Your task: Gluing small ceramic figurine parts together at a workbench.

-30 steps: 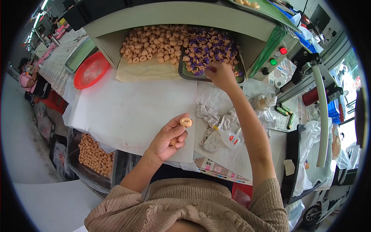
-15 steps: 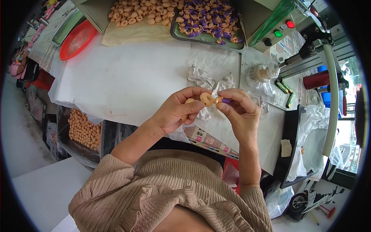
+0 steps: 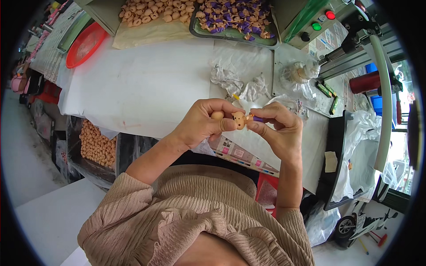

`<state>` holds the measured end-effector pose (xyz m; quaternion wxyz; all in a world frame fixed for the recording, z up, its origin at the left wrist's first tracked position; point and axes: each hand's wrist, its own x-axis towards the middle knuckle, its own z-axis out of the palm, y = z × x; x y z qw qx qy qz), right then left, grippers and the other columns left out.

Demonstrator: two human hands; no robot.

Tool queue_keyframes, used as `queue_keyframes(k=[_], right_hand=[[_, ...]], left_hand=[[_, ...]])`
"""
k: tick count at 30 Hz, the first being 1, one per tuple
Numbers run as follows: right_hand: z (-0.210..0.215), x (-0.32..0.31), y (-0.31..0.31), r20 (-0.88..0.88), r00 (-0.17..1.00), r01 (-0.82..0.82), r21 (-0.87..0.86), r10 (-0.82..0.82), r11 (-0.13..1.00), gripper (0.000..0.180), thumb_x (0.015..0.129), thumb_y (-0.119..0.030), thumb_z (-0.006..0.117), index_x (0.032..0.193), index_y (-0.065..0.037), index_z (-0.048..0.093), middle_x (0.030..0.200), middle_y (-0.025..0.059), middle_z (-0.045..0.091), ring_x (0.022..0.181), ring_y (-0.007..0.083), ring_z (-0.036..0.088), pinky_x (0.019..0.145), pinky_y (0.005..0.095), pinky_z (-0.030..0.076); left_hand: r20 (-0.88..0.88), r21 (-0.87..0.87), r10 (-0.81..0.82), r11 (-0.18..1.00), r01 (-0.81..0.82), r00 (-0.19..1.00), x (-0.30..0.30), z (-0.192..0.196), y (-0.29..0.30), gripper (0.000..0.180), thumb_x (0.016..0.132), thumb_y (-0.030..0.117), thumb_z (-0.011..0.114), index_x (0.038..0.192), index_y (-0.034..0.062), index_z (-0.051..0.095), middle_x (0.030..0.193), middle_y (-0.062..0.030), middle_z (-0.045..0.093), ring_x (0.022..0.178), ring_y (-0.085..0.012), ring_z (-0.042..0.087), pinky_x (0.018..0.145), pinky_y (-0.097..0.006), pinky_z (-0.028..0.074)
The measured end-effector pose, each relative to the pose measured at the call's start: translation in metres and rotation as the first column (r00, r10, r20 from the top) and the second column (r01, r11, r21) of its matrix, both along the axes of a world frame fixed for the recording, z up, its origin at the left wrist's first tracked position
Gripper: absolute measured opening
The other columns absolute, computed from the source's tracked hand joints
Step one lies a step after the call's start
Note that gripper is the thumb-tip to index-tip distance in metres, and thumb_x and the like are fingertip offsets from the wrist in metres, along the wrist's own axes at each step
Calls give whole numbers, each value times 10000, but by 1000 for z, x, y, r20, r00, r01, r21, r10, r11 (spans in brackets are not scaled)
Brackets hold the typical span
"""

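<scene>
Over the table's near edge, my two hands meet at a small doll. My left hand pinches a tan doll head between thumb and fingers, and a second tan head is tucked in the same hand. From the right, my right hand grips a doll body with purple clothing. The body's neck end is against the head; whether they are joined I cannot tell. At the back lie a heap of loose tan heads and a dark tray of purple-and-tan bodies.
A crumpled white cloth lies beyond my hands. A pneumatic press stands at right above a plastic-wrapped fixture. The lined black bin is at the right edge; a box of tan heads sits lower left. A red basin is far left.
The doll head in my left hand has turned, showing dotted marks instead of its hollow opening. My hands stay close together. The view has shifted slightly.
</scene>
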<state>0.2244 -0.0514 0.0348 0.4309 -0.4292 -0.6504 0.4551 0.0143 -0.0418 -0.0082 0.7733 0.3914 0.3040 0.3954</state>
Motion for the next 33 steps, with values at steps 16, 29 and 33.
queue_keyframes(k=[16,29,33], right_hand=[[-15,-7,-5,-20,1000,18,59,-17,998,268,720,22,781,968,49,682,857,89,630,773,141,609,681,261,521],[23,30,23,295,918,85,509,-266,857,219,813,-49,718,1016,26,685,971,97,680,851,185,628,786,295,500],[96,81,58,-97,637,349,921,-765,174,197,887,-73,648,1069,-9,688,1053,93,701,959,185,660,765,264,508]], left_hand=[[-131,93,-16,995,28,991,-6,18,2,237,785,56,754,990,-17,661,758,-25,663,501,-2,467,438,-150,381],[19,-76,-140,987,141,990,6,22,18,229,869,110,680,1062,11,605,846,-27,634,520,-6,449,407,-153,353],[157,-144,-81,984,104,984,9,21,25,221,887,97,648,1085,11,599,854,-20,625,510,-16,459,398,-161,354]])
